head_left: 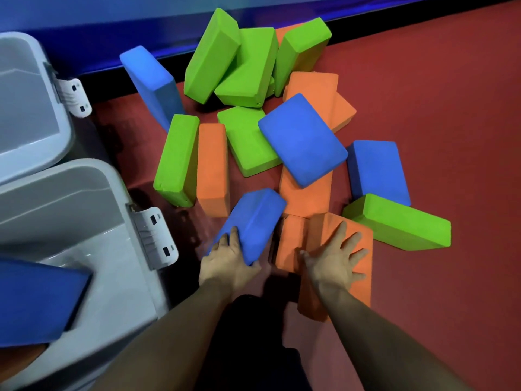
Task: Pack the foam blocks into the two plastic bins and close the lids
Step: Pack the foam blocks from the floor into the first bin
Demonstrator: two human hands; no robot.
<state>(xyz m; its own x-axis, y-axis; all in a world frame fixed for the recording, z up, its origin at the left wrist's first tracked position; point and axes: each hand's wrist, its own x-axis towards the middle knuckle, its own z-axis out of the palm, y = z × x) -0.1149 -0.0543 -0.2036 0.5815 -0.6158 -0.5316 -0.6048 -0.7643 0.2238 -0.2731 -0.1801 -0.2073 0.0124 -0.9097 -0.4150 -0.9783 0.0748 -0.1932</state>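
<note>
Red floor mat (pixel 423 108) underfoot; blue padded wall (pixel 112 18) along far edge.

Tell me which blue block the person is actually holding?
The blue block nearest the person, gripped at its near end by the left hand. The other blue blocks on the floor lie untouched.

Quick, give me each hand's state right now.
Left hand: grip closed on a blue foam block.
Right hand: open, fingers spread flat on an orange foam block.
</note>
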